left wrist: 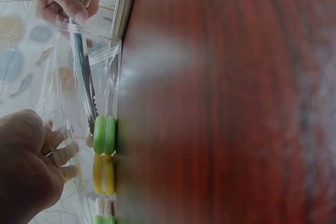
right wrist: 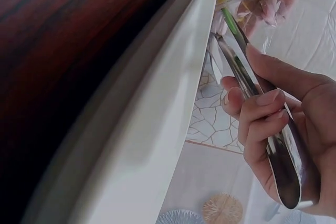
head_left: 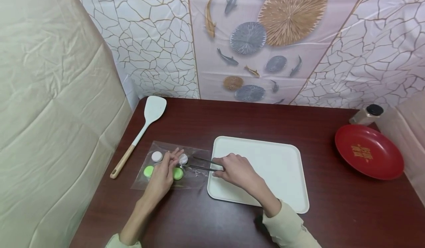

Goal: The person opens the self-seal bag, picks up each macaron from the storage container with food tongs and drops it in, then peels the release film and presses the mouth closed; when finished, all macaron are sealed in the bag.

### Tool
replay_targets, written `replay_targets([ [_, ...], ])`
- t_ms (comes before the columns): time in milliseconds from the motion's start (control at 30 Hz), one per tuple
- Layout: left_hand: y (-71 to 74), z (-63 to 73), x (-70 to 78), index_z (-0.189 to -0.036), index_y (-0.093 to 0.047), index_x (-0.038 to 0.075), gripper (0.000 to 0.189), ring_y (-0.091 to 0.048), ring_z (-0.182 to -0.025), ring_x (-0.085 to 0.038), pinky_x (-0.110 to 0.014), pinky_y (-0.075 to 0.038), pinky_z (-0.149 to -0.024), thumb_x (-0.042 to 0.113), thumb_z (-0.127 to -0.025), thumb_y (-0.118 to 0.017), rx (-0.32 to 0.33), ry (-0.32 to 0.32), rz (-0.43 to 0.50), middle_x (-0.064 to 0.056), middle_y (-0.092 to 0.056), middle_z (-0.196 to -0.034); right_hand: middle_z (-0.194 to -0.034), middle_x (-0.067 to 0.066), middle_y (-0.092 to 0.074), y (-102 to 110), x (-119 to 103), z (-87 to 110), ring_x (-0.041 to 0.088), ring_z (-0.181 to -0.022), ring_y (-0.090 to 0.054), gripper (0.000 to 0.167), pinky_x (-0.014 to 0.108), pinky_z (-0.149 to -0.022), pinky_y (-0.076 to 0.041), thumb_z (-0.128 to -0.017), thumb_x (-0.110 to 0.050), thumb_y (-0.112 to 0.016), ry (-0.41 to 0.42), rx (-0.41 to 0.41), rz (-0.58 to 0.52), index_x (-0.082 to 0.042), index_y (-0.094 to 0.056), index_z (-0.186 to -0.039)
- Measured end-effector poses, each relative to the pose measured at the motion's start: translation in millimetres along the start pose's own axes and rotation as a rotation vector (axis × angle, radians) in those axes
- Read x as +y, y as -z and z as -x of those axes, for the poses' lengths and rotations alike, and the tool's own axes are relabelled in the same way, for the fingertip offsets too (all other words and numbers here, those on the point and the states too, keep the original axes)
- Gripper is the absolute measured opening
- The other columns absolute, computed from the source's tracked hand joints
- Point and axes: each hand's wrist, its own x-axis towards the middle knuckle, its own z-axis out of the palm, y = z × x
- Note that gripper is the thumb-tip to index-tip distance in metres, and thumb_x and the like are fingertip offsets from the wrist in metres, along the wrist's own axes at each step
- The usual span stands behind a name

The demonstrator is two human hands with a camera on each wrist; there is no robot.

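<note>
A clear plastic bag (head_left: 196, 181) lies on the table with several macarons in it. A white macaron (head_left: 157, 156) and a green macaron (head_left: 148, 171) sit at its left; another green macaron (head_left: 178, 173) lies under my left hand (head_left: 161, 174). In the left wrist view a yellow macaron (left wrist: 104, 174) shows beside a green one. My left hand pinches the bag's raised upper film. My right hand (head_left: 237, 170) grips metal tongs (right wrist: 247, 77) over the tray's left edge. Their tips reach into the bag, close to the macarons; the left wrist view shows them right at the green one.
A white rectangular tray (head_left: 279, 167) lies right of the bag. A white spatula (head_left: 141, 133) with a wooden handle rests at the left. At the far right are a red plate (head_left: 382, 148) and a black-lidded jar (head_left: 365, 116). Fabric-covered walls enclose the table's back and sides.
</note>
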Motion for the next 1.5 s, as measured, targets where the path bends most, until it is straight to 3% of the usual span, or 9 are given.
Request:
replay_targets([
  [133,-0.2,-0.1,0.5,-0.115,-0.057,0.009,0.005,-0.074,-0.126,-0.038,-0.057,-0.051,-0.119,0.013,-0.114,-0.06,0.003,-0.004,0.004,-0.022,-0.076,-0.135,-0.112,0.01,-0.084,-2,-1,-3.1,0.012,-0.066,-0.06,0.038,0.032,-0.053,-0.046,-0.095,-0.023,-0.088,-0.005,0.004,0.009,-0.011,-0.081,-0.13],
  [333,-0.6,0.6,-1.1,-0.113,-0.056,0.009,0.006,-0.072,-0.13,-0.036,-0.054,-0.062,-0.103,0.014,-0.114,-0.059,0.005,-0.011,0.013,-0.017,-0.073,-0.142,-0.109,0.009,-0.085,-4,-2,-6.7,0.011,-0.061,-0.054,0.037,0.033,-0.05,-0.045,-0.094,-0.024,-0.089,0.008,0.028,0.017,-0.013,-0.082,-0.129],
  [567,-1.5,0.2,-3.8,-0.114,-0.056,0.011,0.004,-0.066,-0.14,-0.032,-0.054,-0.057,-0.112,0.015,-0.115,-0.058,-0.011,0.003,0.035,-0.013,-0.071,-0.146,-0.106,0.009,-0.085,-5,-1,-9.1,0.014,-0.062,-0.056,0.036,0.037,-0.05,-0.049,-0.094,-0.024,-0.088,-0.005,0.016,0.01,-0.014,-0.082,-0.128],
  [767,2.4,-1.6,9.0,-0.112,-0.057,0.011,0.009,-0.068,-0.137,-0.037,-0.05,-0.063,-0.102,0.019,-0.117,-0.055,0.01,-0.011,0.049,-0.017,-0.073,-0.141,-0.093,0.007,-0.082,5,-2,1.4,0.015,-0.064,-0.055,0.038,0.037,-0.051,-0.047,-0.092,-0.025,-0.09,-0.03,0.013,0.001,-0.013,-0.081,-0.127],
  [967,7.6,-4.0,24.6,-0.109,-0.058,0.008,0.009,-0.068,-0.134,-0.045,-0.058,-0.062,-0.099,0.015,-0.115,-0.057,0.019,-0.044,0.071,-0.021,-0.075,-0.137,-0.065,-0.008,-0.06,30,9,43.4,0.008,-0.059,-0.048,0.039,0.029,-0.05,-0.04,-0.093,-0.028,-0.09,-0.088,-0.017,-0.052,-0.012,-0.078,-0.126],
  [1167,-2.1,-5.4,15.0,-0.122,-0.062,0.005,0.014,-0.072,-0.127,-0.047,-0.061,-0.059,-0.106,0.016,-0.115,-0.057,-0.018,-0.076,-0.058,-0.023,-0.077,-0.125,-0.077,-0.011,-0.069,51,55,106.2,0.005,-0.069,-0.056,0.042,0.03,-0.06,-0.048,-0.099,-0.033,-0.083,-0.177,0.09,-0.13,-0.011,-0.072,-0.134],
  [1233,-4.6,-4.8,13.0,-0.137,-0.062,0.0,0.026,-0.07,-0.129,-0.049,-0.061,-0.054,-0.114,0.016,-0.116,-0.057,-0.058,-0.093,-0.107,-0.024,-0.076,-0.127,-0.09,0.003,-0.077,54,78,132.3,0.015,-0.078,-0.067,0.046,0.041,-0.069,-0.059,-0.102,-0.029,-0.08,-0.248,0.164,-0.147,-0.005,-0.069,-0.139],
  [1367,0.3,-7.1,20.9,-0.153,-0.054,-0.004,0.043,-0.066,-0.137,-0.044,-0.056,-0.049,-0.123,0.013,-0.114,-0.061,-0.147,-0.163,-0.109,-0.021,-0.073,-0.139,-0.101,0.02,-0.073,60,128,179.3,0.032,-0.087,-0.07,0.06,0.048,-0.072,-0.059,-0.11,-0.032,-0.07,-0.494,0.226,-0.159,0.009,-0.05,-0.149],
  [1500,3.1,-12.1,23.0,-0.151,-0.057,0.004,0.039,-0.07,-0.133,-0.032,-0.048,-0.042,-0.13,0.02,-0.116,-0.058,-0.169,-0.268,-0.024,-0.012,-0.076,-0.133,-0.087,0.012,-0.068,61,163,213.8,0.027,-0.079,-0.065,0.066,0.036,-0.065,-0.049,-0.115,-0.037,-0.059,-0.675,0.204,-0.164,0.014,-0.035,-0.148],
])
